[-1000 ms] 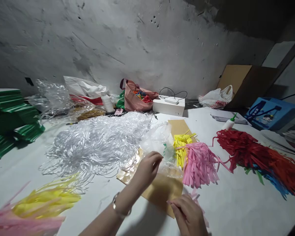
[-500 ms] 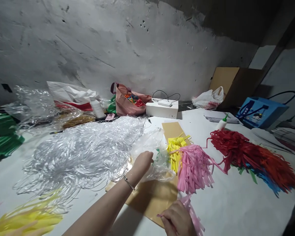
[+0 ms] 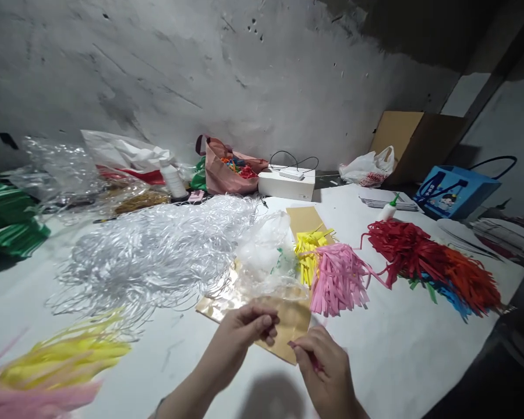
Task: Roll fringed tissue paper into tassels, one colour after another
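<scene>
My left hand (image 3: 254, 329) is above a gold-brown sheet (image 3: 283, 308), its fingers curled and thumb pressed in; whatever they hold, if anything, is hidden. Close by on the right, my right hand (image 3: 323, 364) pinches a pink paper tassel (image 3: 292, 344), whose twisted tip pokes out between thumb and forefinger. Most of that tassel is covered by the hand. Beyond both hands, a clear plastic bag (image 3: 262, 256) with green print lies on the sheet. To its right are a yellow tassel (image 3: 306, 265) and a larger pink tassel (image 3: 339, 279).
White shiny cords (image 3: 157, 244) are heaped at left, with yellow strips (image 3: 70, 355) in front. Red tassels (image 3: 406, 244) and a glue bottle (image 3: 388, 210) lie at right. A pink bag (image 3: 220, 174), white box (image 3: 286, 185) and blue bag (image 3: 458, 189) stand along the back.
My left hand has come back from the plastic bag toward me, near my right hand. The right hand has risen slightly, still pinching the pink tassel. The view has shifted a little.
</scene>
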The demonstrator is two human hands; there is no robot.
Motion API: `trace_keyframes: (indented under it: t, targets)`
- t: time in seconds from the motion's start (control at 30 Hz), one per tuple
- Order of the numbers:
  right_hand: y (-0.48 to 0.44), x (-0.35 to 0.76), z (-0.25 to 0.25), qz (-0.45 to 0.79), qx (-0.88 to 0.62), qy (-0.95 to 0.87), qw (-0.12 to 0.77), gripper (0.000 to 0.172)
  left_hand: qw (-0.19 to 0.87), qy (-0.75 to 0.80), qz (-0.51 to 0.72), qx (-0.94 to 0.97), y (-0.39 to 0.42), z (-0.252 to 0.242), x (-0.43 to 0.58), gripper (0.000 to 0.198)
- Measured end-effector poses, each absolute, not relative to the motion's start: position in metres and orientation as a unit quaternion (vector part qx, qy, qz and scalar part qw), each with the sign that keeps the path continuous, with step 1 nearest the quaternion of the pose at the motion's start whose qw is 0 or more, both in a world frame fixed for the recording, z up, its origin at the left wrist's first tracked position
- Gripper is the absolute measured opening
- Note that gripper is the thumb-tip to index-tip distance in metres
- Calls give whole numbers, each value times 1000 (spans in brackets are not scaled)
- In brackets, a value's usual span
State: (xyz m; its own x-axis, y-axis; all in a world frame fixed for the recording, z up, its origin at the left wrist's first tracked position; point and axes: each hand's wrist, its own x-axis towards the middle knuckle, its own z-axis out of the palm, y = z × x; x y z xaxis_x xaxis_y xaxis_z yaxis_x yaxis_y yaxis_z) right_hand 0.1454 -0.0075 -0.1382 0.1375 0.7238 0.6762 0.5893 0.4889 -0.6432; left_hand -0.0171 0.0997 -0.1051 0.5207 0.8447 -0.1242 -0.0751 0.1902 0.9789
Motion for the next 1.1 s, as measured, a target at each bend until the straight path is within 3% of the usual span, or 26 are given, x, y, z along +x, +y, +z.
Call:
trace_keyframes:
  t: [0.17,0.6,0.8,1.1]
  targets:
    - [-21,128,-115,50,-473,-690,546,16,782,328,374,376,41,-107,-32,24]
    - [-39,107,-104,58,-468,-757,453,16,667,352,484,443,-2,-117,-55,5]
    - [-43,108,-101,119,-441,-777,433,15,670,340,486,447,-10,-119,-60,4]
    - [-52,102,-103,109,-451,-769,441,16,665,349,465,468,-21,-123,-63,7]
